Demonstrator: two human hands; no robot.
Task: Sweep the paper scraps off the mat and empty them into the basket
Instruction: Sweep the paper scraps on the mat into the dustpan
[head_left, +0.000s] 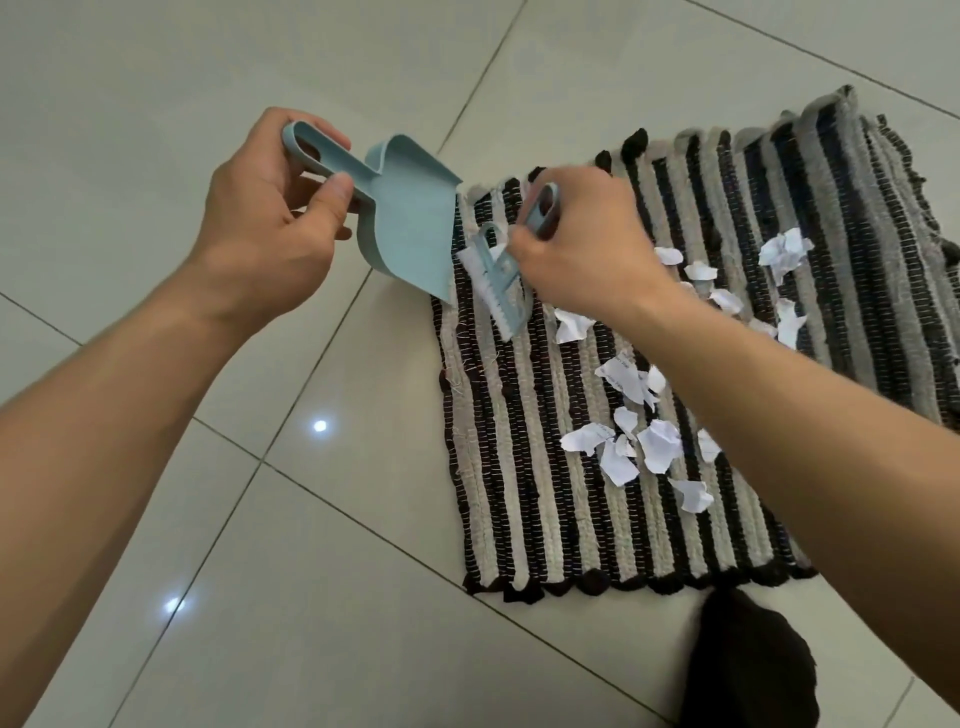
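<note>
Right hand (571, 244) is gripping the brush (498, 283); paper scraps (639, 415) are lying rightward; left hand (270, 218) is pinching the dustpan (410, 218) at the mat (519, 493) edge.

The mat (597, 493) runs off the right edge, so its far side cannot be seen. The right hand (576, 249) and its arm cover some of the stripes and some of the paper scraps (660, 447). That hand wraps the little brush (498, 280), so most of the brush handle is hidden, and the brush looks blurry. The left hand (275, 218) covers part of the dustpan (410, 218) handle. Tiny print shows on one scrap, too small to read. A dark shape (748, 670) at the bottom is cut off; I cannot tell what it is.
</note>
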